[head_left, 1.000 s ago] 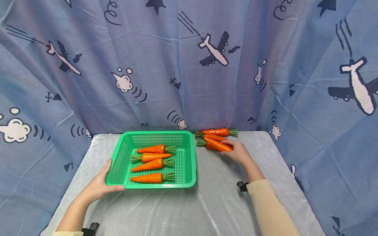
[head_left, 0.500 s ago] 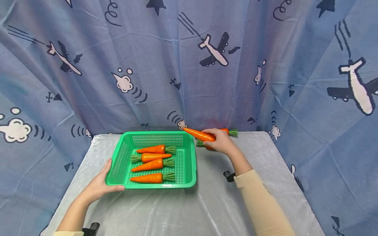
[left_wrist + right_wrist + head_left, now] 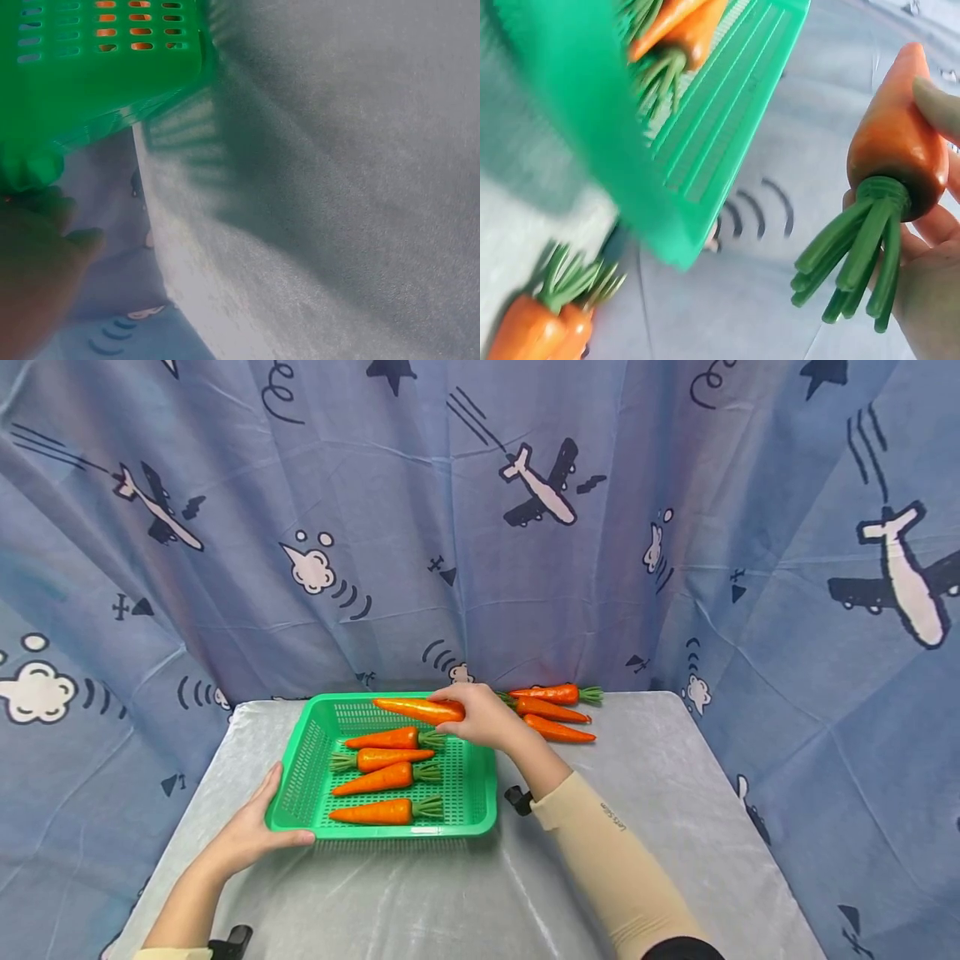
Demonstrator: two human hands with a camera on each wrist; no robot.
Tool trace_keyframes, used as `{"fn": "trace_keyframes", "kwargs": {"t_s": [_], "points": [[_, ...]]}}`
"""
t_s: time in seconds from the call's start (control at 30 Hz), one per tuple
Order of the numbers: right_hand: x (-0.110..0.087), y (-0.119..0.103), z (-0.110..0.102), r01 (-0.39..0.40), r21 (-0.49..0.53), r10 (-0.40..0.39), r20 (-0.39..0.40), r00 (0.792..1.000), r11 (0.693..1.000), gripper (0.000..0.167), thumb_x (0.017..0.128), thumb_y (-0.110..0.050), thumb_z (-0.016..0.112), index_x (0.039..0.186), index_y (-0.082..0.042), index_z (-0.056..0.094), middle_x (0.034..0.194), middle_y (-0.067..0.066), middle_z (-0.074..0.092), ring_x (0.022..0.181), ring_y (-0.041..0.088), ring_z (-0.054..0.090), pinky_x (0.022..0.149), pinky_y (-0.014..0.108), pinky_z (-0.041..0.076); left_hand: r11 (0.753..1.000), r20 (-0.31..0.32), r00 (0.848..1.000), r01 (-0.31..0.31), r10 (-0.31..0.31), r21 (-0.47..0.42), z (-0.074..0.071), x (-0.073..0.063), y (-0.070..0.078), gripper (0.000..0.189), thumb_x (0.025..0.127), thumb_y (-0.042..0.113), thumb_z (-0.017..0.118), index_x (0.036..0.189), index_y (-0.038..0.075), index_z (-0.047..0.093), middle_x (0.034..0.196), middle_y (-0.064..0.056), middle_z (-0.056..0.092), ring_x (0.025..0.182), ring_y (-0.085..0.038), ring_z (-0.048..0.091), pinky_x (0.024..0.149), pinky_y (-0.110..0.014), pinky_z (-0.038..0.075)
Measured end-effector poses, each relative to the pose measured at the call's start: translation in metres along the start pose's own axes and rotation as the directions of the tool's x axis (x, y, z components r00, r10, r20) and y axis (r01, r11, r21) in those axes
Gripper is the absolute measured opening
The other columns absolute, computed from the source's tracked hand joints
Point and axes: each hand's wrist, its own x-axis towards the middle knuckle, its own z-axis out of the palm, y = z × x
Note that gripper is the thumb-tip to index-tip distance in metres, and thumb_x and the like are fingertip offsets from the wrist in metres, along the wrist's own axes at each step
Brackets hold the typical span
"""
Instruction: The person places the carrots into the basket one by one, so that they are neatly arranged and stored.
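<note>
My right hand [image 3: 482, 717] grips an orange carrot [image 3: 408, 707], held over the back rim of a green plastic basket [image 3: 486, 793]. Its tip points left in the head view; the right wrist view shows its green stalks [image 3: 859, 247] hanging free beside the palm. My left hand [image 3: 253, 827] holds the basket's front left corner, thumb along the front and fingers along the left side. Inside the basket several carrots [image 3: 382, 812] lie in a column, roughly parallel. To the basket's right, three more carrots [image 3: 555, 710] lie on the table at the back.
A pale grey cloth covers the table [image 3: 420, 902]. Behind and on both sides hangs a blue curtain [image 3: 420, 527] printed with planes, close to the table's back edge. A black strap mount [image 3: 517, 800] sits at my right wrist.
My right hand has picked a carrot from the pile on the right, lifted it and carried it left over the basket. The left hand and basket have stayed in place.
</note>
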Motion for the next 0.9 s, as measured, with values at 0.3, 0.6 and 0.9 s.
{"fn": "trace_keyframes", "kwargs": {"t_s": [0.3,0.6,0.9], "points": [[0.025,-0.018,0.033,0.039,-0.014,-0.036,0.147,0.989,0.999,0.046,0.090,-0.020,0.078,0.134,-0.017,0.066,0.131,0.001,0.067,0.110,0.018,0.063,0.091,0.033,0.053,1.000,0.001,1.000,0.006,-0.006,-0.005,0.000,0.000,0.001,0.130,0.075,0.028,0.088,0.162,0.005,-0.007,0.168,-0.026,-0.004,0.151,-0.054,0.005,0.114,-0.073,0.016],[0.035,-0.029,0.060,0.021,-0.021,-0.015,0.238,0.971,1.000,0.045,0.090,-0.020,0.078,0.133,-0.019,0.068,0.130,-0.002,0.068,0.109,0.014,0.060,0.092,0.027,0.051,1.000,0.008,1.000,0.003,-0.003,-0.013,0.001,0.000,-0.002,0.129,0.077,0.028,0.088,0.162,0.006,-0.007,0.168,-0.024,-0.004,0.151,-0.052,0.005,0.114,-0.073,0.017],[0.035,-0.034,0.064,0.011,0.012,-0.014,0.287,0.958,1.000,0.048,0.090,-0.024,0.079,0.136,-0.020,0.066,0.137,-0.002,0.065,0.123,0.016,0.059,0.101,0.029,0.050,1.000,0.001,1.000,-0.004,0.004,-0.007,0.000,0.001,-0.004,0.130,0.076,0.028,0.088,0.162,0.008,-0.007,0.168,-0.024,-0.004,0.151,-0.053,0.004,0.114,-0.073,0.017]]}}
